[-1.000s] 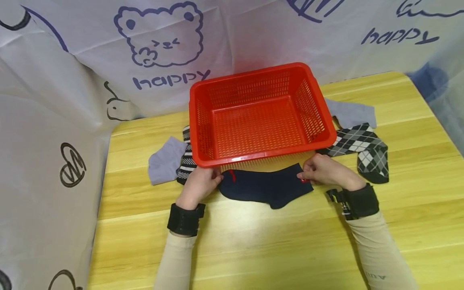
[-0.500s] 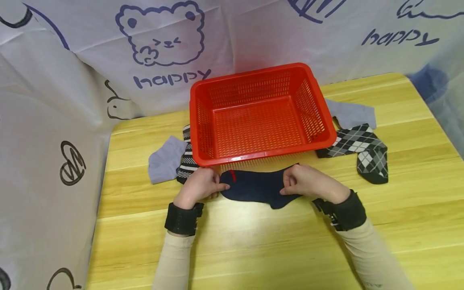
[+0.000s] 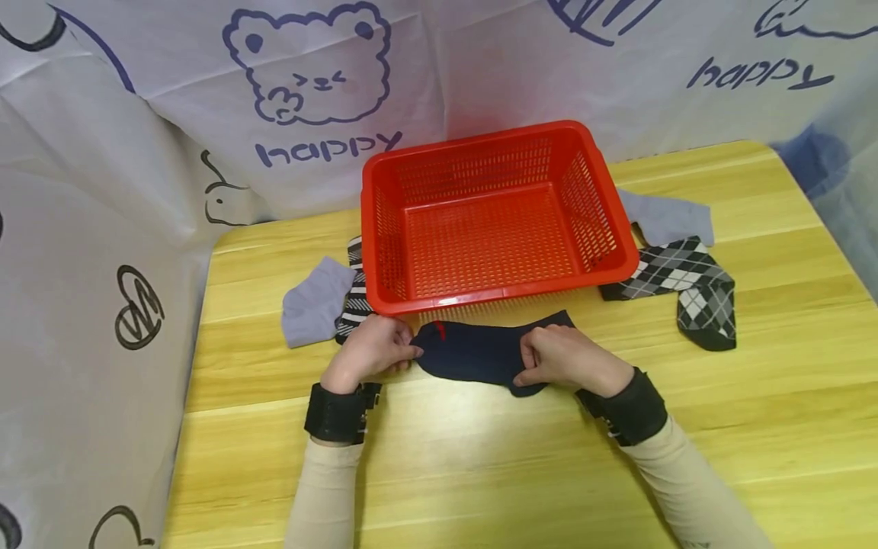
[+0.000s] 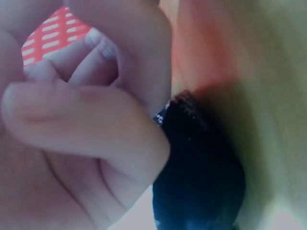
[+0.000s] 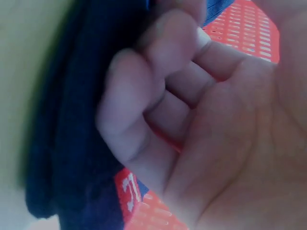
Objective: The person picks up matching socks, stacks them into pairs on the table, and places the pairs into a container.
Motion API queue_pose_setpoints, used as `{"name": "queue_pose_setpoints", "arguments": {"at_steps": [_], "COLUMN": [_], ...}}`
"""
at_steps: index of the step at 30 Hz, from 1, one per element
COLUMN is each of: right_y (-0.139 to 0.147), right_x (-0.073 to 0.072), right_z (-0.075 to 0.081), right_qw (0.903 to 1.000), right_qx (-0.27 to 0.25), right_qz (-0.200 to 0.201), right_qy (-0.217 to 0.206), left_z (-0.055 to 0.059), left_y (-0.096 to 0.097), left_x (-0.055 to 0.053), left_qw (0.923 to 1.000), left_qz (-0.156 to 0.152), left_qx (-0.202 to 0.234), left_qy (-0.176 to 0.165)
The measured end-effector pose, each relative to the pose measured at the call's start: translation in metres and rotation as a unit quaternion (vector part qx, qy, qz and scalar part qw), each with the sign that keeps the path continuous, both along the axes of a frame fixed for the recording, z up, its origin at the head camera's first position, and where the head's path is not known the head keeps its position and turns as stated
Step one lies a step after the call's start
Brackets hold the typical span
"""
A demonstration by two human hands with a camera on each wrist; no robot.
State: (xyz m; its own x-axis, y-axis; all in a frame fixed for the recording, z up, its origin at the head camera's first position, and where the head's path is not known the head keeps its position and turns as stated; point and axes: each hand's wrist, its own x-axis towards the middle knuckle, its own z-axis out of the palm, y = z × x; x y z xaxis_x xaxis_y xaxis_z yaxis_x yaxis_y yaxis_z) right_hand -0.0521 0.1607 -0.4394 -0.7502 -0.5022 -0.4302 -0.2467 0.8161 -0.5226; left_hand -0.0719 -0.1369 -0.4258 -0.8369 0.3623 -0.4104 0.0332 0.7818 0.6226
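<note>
A dark navy sock lies flat on the table before the basket, with a red mark near its toe. At the toe end my left hand pinches the edge between thumb and fingers; in the left wrist view the sock runs out past the curled fingers. My right hand covers the ankle part, thumb and fingers bent in on the fabric near the heel. Beyond its knuckles the cuff corner shows. In the right wrist view a red label sits on the sock close to the fingers.
A red plastic basket stands right behind the sock. Left of it lie a grey sock and a striped sock, partly under the rim. To the right are another grey sock and an argyle sock.
My right hand has moved left along the sock from the cuff to the ankle and heel. The left hand stays at the toe, and the sock lies in nearly the same place.
</note>
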Motion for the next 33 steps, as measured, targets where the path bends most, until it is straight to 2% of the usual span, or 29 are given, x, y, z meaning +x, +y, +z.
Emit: {"name": "queue_pose_setpoints", "arguments": {"at_steps": [6,10,13,15,17,20,22,24,27,29,33], "right_y": [-0.001,-0.001,-0.004,-0.007,-0.011,-0.014,-0.015,-0.014,-0.011,-0.009,-0.008], "right_x": [-0.001,0.0,0.002,0.004,0.005,0.006,0.006,0.006,0.004,0.002,-0.001], "right_z": [0.0,0.0,-0.001,-0.002,-0.003,-0.005,-0.006,-0.005,-0.005,-0.004,-0.005], "right_qw": [1.0,0.9997,0.9996,0.999,0.9977,0.9956,0.9954,0.9963,0.997,0.995,0.9835], "right_qx": [0.001,-0.014,-0.008,0.005,0.017,0.029,0.03,0.025,-0.001,-0.027,-0.069], "right_qz": [-0.004,-0.017,-0.028,-0.028,-0.031,-0.031,-0.032,-0.031,-0.03,-0.033,-0.031], "right_qy": [0.001,-0.011,0.006,0.033,0.058,0.083,0.085,0.076,0.072,0.091,0.164], "left_z": [0.005,0.014,0.014,0.009,0.003,-0.005,-0.009,-0.012,-0.015,-0.017,-0.019], "left_y": [0.002,0.012,0.029,0.042,0.054,0.067,0.071,0.073,0.074,0.073,0.073], "left_x": [0.004,0.009,0.011,0.012,0.013,0.016,0.017,0.018,0.019,0.019,0.017], "left_qw": [0.9992,0.9971,0.9926,0.9871,0.9778,0.9576,0.9438,0.9357,0.9308,0.929,0.9282], "left_qz": [-0.013,-0.071,-0.11,-0.123,-0.138,-0.168,-0.186,-0.195,-0.197,-0.196,-0.198], "left_qx": [-0.039,-0.028,0.003,0.007,-0.006,-0.04,-0.058,-0.066,-0.077,-0.08,-0.085], "left_qy": [-0.003,0.002,0.052,0.102,0.158,0.23,0.267,0.286,0.298,0.303,0.303]}}
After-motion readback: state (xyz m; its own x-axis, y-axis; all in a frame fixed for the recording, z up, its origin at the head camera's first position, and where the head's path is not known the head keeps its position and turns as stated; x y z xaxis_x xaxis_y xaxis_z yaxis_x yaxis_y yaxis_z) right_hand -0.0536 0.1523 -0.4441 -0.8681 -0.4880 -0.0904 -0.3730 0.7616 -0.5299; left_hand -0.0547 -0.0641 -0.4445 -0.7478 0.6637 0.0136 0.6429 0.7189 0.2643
